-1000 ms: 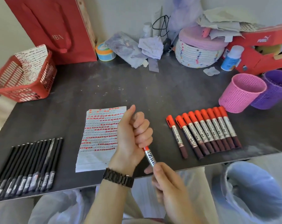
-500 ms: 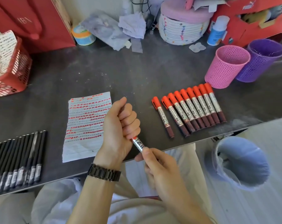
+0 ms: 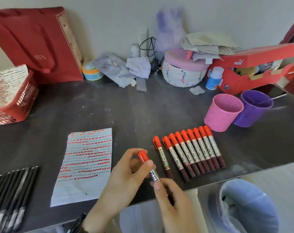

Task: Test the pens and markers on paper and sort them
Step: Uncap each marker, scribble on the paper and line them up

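head view: left hand [image 3: 124, 180] and right hand [image 3: 174, 206] pinch the diagonal marker [image 3: 154, 175], cap [image 3: 143, 156] up-left.

Loosened left hand [image 3: 124, 180] from closed fist to fingertip pinch. Exposed orange cap [image 3: 143, 156] of marker [image 3: 154, 175], previously buried inside fist. Now seen seated on barrel, pointing far and slightly left.

The bench [image 3: 142, 106] is dull and a bit dusty. The paper [image 3: 85, 187] is thin and flat. The markers [image 3: 193, 148] have smooth plastic caps. The pink cup [image 3: 222, 115] is holey plastic.
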`<act>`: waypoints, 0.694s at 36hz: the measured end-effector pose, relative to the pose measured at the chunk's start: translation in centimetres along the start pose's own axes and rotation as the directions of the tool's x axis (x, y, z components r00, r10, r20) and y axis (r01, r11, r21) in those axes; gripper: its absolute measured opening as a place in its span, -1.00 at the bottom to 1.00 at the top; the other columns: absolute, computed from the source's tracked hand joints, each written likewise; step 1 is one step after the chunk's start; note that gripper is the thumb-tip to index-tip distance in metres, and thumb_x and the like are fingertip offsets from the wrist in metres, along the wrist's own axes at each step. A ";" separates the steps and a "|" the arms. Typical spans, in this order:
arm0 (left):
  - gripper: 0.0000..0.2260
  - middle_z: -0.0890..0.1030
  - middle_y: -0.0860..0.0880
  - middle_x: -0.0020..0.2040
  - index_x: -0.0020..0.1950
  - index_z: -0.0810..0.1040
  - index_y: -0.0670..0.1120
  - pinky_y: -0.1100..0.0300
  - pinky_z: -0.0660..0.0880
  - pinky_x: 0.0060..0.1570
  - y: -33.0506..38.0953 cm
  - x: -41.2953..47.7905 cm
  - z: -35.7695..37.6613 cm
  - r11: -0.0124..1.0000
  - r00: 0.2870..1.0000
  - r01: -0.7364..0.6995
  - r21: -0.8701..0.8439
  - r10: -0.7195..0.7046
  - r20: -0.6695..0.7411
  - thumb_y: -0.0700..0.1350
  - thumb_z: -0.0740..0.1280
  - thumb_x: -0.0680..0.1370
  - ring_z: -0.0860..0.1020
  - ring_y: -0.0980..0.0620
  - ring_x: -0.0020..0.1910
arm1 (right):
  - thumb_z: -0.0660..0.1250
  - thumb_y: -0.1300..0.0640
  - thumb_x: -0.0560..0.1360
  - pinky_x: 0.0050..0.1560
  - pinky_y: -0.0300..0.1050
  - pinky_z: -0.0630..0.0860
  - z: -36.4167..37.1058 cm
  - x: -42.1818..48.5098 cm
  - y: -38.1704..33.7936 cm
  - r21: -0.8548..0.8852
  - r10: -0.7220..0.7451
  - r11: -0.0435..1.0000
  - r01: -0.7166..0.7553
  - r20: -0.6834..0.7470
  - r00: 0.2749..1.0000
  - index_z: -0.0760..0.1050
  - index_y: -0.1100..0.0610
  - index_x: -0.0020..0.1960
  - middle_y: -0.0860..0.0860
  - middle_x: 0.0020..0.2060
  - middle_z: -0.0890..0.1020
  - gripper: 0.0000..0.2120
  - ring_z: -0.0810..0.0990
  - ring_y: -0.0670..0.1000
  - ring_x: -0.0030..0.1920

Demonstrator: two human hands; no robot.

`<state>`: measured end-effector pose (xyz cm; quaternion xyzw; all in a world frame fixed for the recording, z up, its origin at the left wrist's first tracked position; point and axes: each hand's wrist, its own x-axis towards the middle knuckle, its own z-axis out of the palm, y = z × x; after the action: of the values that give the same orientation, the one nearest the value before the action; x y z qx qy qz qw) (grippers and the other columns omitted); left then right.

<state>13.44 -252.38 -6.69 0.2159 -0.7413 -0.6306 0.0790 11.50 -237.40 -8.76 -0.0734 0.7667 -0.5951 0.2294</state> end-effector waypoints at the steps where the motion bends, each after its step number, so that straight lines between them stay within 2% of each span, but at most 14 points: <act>1: -0.82 0.73 0.04 -0.05 0.15 0.54 0.13 0.18 0.56 -0.09 0.3 0.3 -0.1 1.000 1.000 0.003 0.000 -0.003 0.014 -0.04 0.40 0.57 0.69 0.10 -0.04 | 0.31 -0.08 0.58 -0.27 -0.37 0.40 -0.3 0.1 -0.2 -0.031 0.000 1.000 0.002 0.046 0.999 0.62 -0.18 -0.07 -0.12 -0.43 0.63 -0.88 0.54 -0.19 -0.39; 3: -0.81 0.73 0.01 -0.06 0.18 0.55 0.09 0.17 0.62 -0.15 0.8 1.2 -0.4 1.000 0.999 0.024 -0.006 -0.023 0.042 -0.08 0.40 0.58 0.70 0.05 -0.09 | 0.31 -0.09 0.59 -0.26 -0.39 0.43 -1.2 0.3 -0.5 -0.101 0.009 0.995 0.004 0.130 0.991 0.59 -0.22 -0.06 -0.12 -0.36 0.70 -0.90 0.59 -0.20 -0.38; 6: -0.82 0.71 -0.01 -0.11 0.18 0.55 0.07 0.16 0.65 -0.22 1.6 2.9 -1.0 0.996 0.996 0.084 -0.017 -0.083 0.028 -0.10 0.40 0.59 0.70 0.00 -0.21 | 0.34 -0.14 0.54 -0.12 -0.35 0.50 -3.1 1.2 -1.0 -0.268 -0.038 0.960 0.080 0.159 0.986 0.52 -0.33 0.01 -0.23 -0.32 0.71 -0.91 0.63 -0.21 -0.33; 9: -0.84 0.69 0.06 -0.17 0.13 0.51 0.13 0.21 0.63 -0.31 2.0 5.0 -1.1 0.986 0.990 0.114 0.125 -0.123 0.063 -0.02 0.40 0.58 0.71 0.01 -0.26 | 0.40 -0.14 0.47 -0.17 -0.42 0.47 -5.3 2.4 -1.8 -0.359 -0.114 0.926 0.115 0.022 0.993 0.51 -0.39 -0.02 -0.27 -0.37 0.68 -0.84 0.62 -0.23 -0.36; 11: -0.84 0.69 0.04 -0.23 0.10 0.48 0.14 0.22 0.61 -0.36 2.0 6.2 -0.8 0.960 0.989 0.109 0.258 -0.130 0.066 0.02 0.40 0.57 0.70 0.05 -0.32 | 0.43 -0.15 0.39 -0.20 -0.45 0.45 -6.8 3.6 -2.2 -0.462 -0.257 0.870 0.175 -0.121 0.959 0.57 -0.34 -0.15 -0.32 -0.40 0.64 -0.91 0.60 -0.24 -0.37; 13: -0.83 0.68 0.01 -0.23 0.11 0.47 0.12 0.18 0.64 -0.32 1.9 7.3 -0.1 0.910 0.991 0.086 0.405 -0.119 0.057 0.07 0.39 0.57 0.69 0.07 -0.36 | 0.44 -0.18 0.34 -0.25 -0.42 0.41 -8.2 5.0 -2.7 -0.585 -0.339 0.793 0.170 -0.193 0.921 0.51 -0.30 -0.22 -0.39 -0.37 0.60 -0.90 0.57 -0.26 -0.34; 15: -0.79 0.67 0.01 -0.14 0.13 0.49 0.08 0.07 0.66 -0.13 1.6 8.2 0.8 0.839 0.994 0.066 0.540 -0.102 0.037 0.11 0.38 0.55 0.69 0.01 -0.28 | 0.44 -0.22 0.37 -0.20 -0.28 0.40 -9.2 6.4 -2.9 -0.679 -0.339 0.722 0.132 -0.181 0.923 0.46 -0.29 -0.13 -0.35 -0.30 0.61 -0.83 0.54 -0.25 -0.32; 18: -0.70 0.56 -0.03 0.04 0.21 0.50 0.04 0.00 0.61 0.06 1.3 9.1 2.0 0.752 0.997 0.057 0.656 -0.074 -0.002 0.15 0.35 0.56 0.67 -0.10 -0.07 | 0.34 -0.35 0.41 -0.06 -0.14 0.47 -10.0 8.0 -2.9 -0.794 -0.273 0.604 0.068 -0.126 0.954 0.44 -0.25 0.12 -0.28 -0.13 0.56 -0.65 0.58 -0.16 -0.08; 21: -0.59 0.51 -0.02 0.13 0.34 0.46 0.04 0.03 0.54 0.17 1.2 9.4 3.0 0.706 0.999 0.052 0.707 -0.036 -0.038 0.22 0.29 0.58 0.61 -0.12 0.09 | 0.23 -0.44 0.39 0.06 -0.08 0.50 -9.6 8.6 -3.0 -0.845 -0.226 0.532 0.045 -0.091 0.970 0.42 -0.22 0.22 -0.25 0.05 0.51 -0.51 0.56 -0.08 0.16; 23: -0.50 0.49 -0.01 0.22 0.42 0.39 0.05 0.04 0.50 0.20 1.0 9.3 3.6 0.700 0.998 0.062 0.711 -0.029 -0.059 0.27 0.26 0.57 0.55 -0.12 0.21 | 0.19 -0.48 0.37 0.09 -0.05 0.51 -9.2 8.8 -3.0 -0.861 -0.209 0.507 0.044 -0.074 0.975 0.41 -0.22 0.25 -0.25 0.14 0.50 -0.44 0.53 -0.07 0.22; 25: -0.44 0.45 0.00 0.26 0.45 0.33 0.07 0.04 0.50 0.17 0.9 9.0 3.9 0.705 0.997 0.070 0.705 -0.032 -0.067 0.31 0.27 0.53 0.54 -0.14 0.23 | 0.17 -0.50 0.36 0.06 -0.04 0.52 -8.9 8.9 -2.9 -0.873 -0.206 0.486 0.040 -0.070 0.976 0.39 -0.21 0.27 -0.25 0.15 0.48 -0.41 0.53 -0.05 0.23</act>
<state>3.63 -252.54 -8.00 0.2656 -0.9178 -0.2952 -0.0085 -0.73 -233.83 -6.73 -0.1838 0.9702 -0.1484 0.0538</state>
